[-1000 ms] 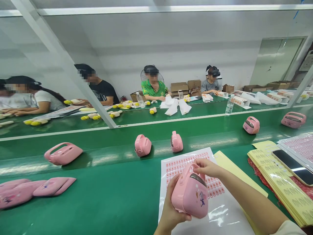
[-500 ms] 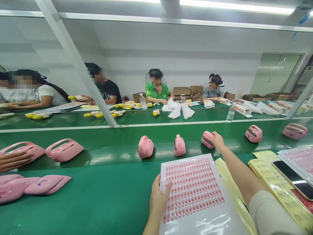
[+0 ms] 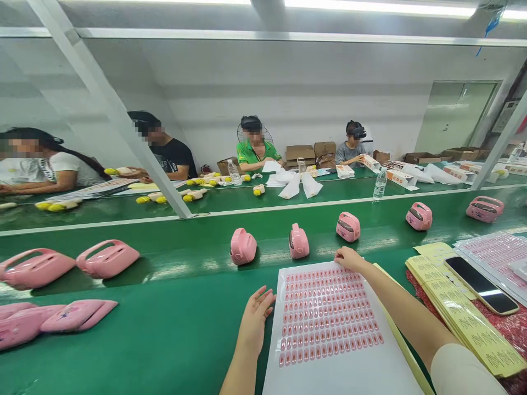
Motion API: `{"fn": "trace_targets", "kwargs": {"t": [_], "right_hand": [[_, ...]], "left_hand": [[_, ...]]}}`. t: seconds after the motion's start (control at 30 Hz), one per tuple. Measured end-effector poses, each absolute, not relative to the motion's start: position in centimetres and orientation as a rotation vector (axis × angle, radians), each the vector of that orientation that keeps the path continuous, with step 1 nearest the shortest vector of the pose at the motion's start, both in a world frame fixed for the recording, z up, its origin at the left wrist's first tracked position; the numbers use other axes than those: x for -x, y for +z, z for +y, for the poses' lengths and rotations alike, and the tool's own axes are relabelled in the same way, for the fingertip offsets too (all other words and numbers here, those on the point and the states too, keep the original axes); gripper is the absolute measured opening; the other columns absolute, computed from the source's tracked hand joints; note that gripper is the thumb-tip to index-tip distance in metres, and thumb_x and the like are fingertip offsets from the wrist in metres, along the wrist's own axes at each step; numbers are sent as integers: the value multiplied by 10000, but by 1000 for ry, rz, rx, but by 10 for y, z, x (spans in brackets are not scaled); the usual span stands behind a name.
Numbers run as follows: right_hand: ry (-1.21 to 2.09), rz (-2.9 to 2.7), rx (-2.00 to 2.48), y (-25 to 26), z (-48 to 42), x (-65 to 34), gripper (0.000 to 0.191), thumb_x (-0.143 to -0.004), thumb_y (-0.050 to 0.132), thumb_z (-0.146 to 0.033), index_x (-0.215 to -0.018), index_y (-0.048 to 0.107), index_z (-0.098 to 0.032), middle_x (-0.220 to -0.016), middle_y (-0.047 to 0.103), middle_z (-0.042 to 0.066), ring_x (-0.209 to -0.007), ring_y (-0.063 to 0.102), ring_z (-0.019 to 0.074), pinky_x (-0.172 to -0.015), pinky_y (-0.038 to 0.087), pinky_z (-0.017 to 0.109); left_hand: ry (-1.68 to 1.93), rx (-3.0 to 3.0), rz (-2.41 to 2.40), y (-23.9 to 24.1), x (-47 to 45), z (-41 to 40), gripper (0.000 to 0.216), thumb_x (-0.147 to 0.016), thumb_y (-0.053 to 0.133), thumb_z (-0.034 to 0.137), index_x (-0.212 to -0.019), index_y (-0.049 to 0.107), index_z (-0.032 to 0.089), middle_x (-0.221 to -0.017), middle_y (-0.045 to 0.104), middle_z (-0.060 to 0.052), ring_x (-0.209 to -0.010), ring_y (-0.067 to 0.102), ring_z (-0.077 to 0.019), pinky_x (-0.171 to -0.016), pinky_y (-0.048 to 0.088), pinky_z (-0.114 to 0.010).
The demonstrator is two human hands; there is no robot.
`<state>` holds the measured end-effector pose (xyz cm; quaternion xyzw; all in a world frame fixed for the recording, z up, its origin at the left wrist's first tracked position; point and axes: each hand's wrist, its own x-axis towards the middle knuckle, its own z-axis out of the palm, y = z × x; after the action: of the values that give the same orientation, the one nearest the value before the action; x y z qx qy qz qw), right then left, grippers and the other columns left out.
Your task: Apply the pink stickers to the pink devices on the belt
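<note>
Sheet (image 3: 340, 368), glossy white with pink oval stickers (image 3: 329, 314), on green table (image 3: 177, 329); right hand (image 3: 349, 259) at sheet's far-right corner, fingers' hold unclear; left hand (image 3: 256, 315) by left edge, fingers parted.

We see a glossy white sheet (image 3: 337, 378) lying flat, its rows of pink oval stickers (image 3: 329, 316) between our left hand (image 3: 254, 317) and right hand (image 3: 349, 259), which reaches its far edge.

"What colours has the sticker sheet (image 3: 329, 329)?"
"White, patterned with even rows of pink ovals, redder at their centres."
"The handled cases (image 3: 348, 227)?"
"All pink; some show a dark panel."
"The worktop (image 3: 173, 340)?"
"Plain green."
"The label stack (image 3: 465, 315)?"
"Yellow, striped with dark print."
</note>
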<state>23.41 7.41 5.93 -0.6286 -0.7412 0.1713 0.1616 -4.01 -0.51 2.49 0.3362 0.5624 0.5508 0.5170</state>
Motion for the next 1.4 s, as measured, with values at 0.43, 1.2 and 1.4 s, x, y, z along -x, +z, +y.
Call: {"fn": "trace_targets", "kwargs": {"t": [0.43, 1.2, 1.4], "right_hand": [[552, -2067, 1455, 54, 53, -211, 159, -760, 484, -89, -831, 617, -141, -822, 632, 50, -734, 559, 140, -683, 430, 264], [39, -2510, 1056, 125, 26, -166, 784, -712, 518, -583, -1311, 347, -108, -1269, 462, 171, -1137, 408, 288, -955, 275, 478], [43, -2579, 952, 137, 11, -163, 851, -677, 525, -614, -1309, 337, -77, -1217, 506, 176, -1079, 444, 287, -930, 310, 453]], "left_hand": [[909, -982, 1149, 53, 9, -20, 214, -548, 742, 289, -505, 616, 122, -401, 541, 22, -338, 409, -68, -338, 277, -184], [1463, -1132, 1445, 120, 30, -49, 430, -598, 600, 599, -595, 569, 171, -510, 529, 31, -485, 450, -121, -458, 375, -233], [1632, -1238, 1456, 123, 31, -68, 498, -573, 592, 634, -454, 421, 182, -439, 320, 69, -442, 259, -77, -401, 246, -214]]}}
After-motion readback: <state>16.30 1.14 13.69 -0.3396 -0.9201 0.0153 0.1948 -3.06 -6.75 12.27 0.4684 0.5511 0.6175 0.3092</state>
